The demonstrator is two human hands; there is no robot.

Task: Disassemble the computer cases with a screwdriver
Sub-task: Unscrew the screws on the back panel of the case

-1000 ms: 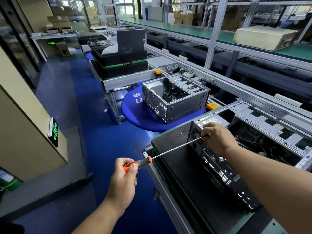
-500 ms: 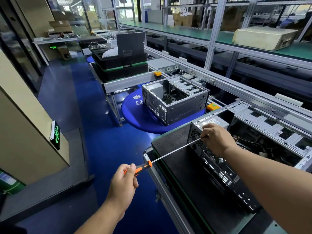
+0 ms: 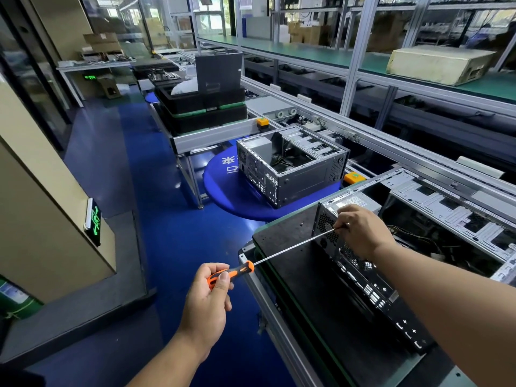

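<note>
An open computer case [image 3: 371,280] lies on the black mat [image 3: 293,247] of the near workbench, its rear panel facing me. A long screwdriver [image 3: 287,248] with an orange-and-black handle runs from lower left up to the top corner of that rear panel. My left hand [image 3: 208,296] grips the handle, off the bench's edge. My right hand [image 3: 360,229] rests on the case's top rear corner, fingers curled and pinching the shaft at its tip. A second open case [image 3: 290,166] stands on a round blue table [image 3: 223,191] farther back.
Stacked black trays [image 3: 201,110] with an upright dark panel sit on a bench beyond the blue table. An aluminium conveyor frame [image 3: 391,141] runs along the right. A beige cabinet [image 3: 42,219] with a green sign stands left across the blue floor aisle.
My left hand has shifted its grip on the handle, as if turning it. The screwdriver tip and my right hand stay at the same corner of the case.
</note>
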